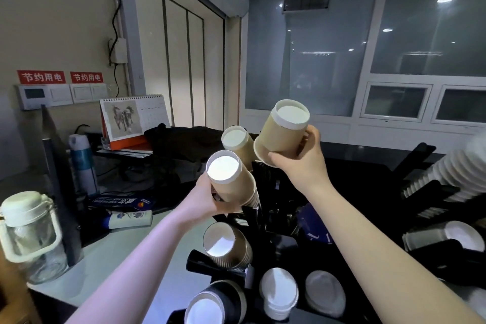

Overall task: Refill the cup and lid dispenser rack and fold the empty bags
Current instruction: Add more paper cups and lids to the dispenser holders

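Black rack (278, 242) fills the lower frame, its slots already carrying kraft cup stacks and white lids (447, 181) at right, so refilling looks well under way! Left hand (207, 198) wraps its fingers round a stack of cups (231, 181) seated in an upper slot; right hand (302, 155) grips a single kraft cup (282, 131) held aloft, base toward us. No bags in sight, so folding seems still ahead. Rack's far side is dark and hard to read.
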The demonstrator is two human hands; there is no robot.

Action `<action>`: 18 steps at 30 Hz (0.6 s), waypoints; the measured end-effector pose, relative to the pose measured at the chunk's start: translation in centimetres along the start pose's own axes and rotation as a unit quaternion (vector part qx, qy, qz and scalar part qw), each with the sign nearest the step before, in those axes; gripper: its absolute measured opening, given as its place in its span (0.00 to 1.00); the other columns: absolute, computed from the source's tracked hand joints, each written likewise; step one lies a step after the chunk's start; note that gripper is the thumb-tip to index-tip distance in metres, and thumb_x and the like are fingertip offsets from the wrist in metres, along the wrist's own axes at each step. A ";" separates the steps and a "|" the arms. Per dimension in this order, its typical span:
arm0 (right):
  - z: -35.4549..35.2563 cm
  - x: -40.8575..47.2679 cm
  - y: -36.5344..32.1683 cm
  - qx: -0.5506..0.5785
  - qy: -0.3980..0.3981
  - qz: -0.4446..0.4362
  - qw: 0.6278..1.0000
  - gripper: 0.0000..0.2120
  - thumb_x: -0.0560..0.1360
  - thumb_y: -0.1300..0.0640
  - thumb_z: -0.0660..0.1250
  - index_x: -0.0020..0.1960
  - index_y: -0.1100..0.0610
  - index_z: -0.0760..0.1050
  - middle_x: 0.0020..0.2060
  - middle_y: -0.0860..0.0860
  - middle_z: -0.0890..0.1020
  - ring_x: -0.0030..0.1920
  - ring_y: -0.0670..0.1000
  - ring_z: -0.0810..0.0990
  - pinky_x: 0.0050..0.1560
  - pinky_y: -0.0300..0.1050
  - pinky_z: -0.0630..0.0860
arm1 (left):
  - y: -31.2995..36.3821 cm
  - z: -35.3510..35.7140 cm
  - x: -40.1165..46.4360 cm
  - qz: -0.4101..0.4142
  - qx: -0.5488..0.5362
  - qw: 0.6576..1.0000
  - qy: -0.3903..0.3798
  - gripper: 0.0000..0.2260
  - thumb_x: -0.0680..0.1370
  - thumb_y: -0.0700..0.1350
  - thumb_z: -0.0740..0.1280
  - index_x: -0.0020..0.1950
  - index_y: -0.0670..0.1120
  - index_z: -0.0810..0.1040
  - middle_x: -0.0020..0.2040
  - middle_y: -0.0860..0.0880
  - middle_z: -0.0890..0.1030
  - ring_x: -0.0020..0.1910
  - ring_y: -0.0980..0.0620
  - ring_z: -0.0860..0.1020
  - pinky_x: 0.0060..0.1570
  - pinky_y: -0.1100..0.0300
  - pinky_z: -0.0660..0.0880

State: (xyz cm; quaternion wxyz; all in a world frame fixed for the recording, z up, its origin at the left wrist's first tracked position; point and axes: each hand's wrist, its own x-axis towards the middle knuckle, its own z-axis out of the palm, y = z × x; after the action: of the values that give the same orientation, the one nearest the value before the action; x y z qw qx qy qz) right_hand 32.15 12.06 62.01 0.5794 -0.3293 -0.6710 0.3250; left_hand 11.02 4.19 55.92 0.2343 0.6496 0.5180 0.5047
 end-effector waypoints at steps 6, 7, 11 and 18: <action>2.9 2.3 -1.4 0.020 -0.063 -0.063 0.996 0.42 0.61 0.52 0.80 0.66 0.38 0.60 0.56 0.34 0.73 0.59 0.43 0.74 0.55 0.38 0.74 | 3.9 -1.3 0.3 0.054 0.049 0.994 0.083 0.32 0.60 0.56 0.75 0.61 0.66 0.69 0.55 0.65 0.76 0.56 0.67 0.74 0.48 0.78 0.68; 3.6 2.8 -1.7 0.014 -0.077 -0.067 0.995 0.42 0.61 0.52 0.80 0.65 0.38 0.60 0.55 0.34 0.73 0.59 0.45 0.74 0.55 0.41 0.75 | 4.3 -1.4 0.4 0.060 0.066 0.993 0.080 0.29 0.60 0.56 0.75 0.59 0.65 0.71 0.55 0.66 0.77 0.56 0.66 0.74 0.47 0.78 0.67; 5.8 5.0 -2.1 -0.073 -0.154 -0.068 0.983 0.42 0.64 0.54 0.79 0.68 0.40 0.58 0.57 0.39 0.74 0.59 0.50 0.74 0.57 0.49 0.75 | 4.6 -1.5 0.4 0.057 0.091 0.992 0.072 0.27 0.61 0.57 0.75 0.58 0.64 0.72 0.54 0.67 0.76 0.56 0.67 0.74 0.47 0.77 0.67; 6.6 6.8 0.3 -0.296 -0.152 -0.036 0.942 0.40 0.63 0.47 0.78 0.68 0.47 0.60 0.57 0.55 0.74 0.60 0.58 0.71 0.59 0.56 0.73 | 4.5 -1.8 0.5 0.038 0.096 0.993 0.061 0.28 0.61 0.57 0.76 0.59 0.66 0.71 0.58 0.62 0.76 0.58 0.62 0.73 0.53 0.63 0.70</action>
State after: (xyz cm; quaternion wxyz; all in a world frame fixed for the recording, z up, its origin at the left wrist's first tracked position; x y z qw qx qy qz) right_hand 24.88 17.40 64.80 0.3585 -0.4082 -0.8284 0.1366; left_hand 11.29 2.68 60.51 0.1193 0.6561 0.5522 0.5004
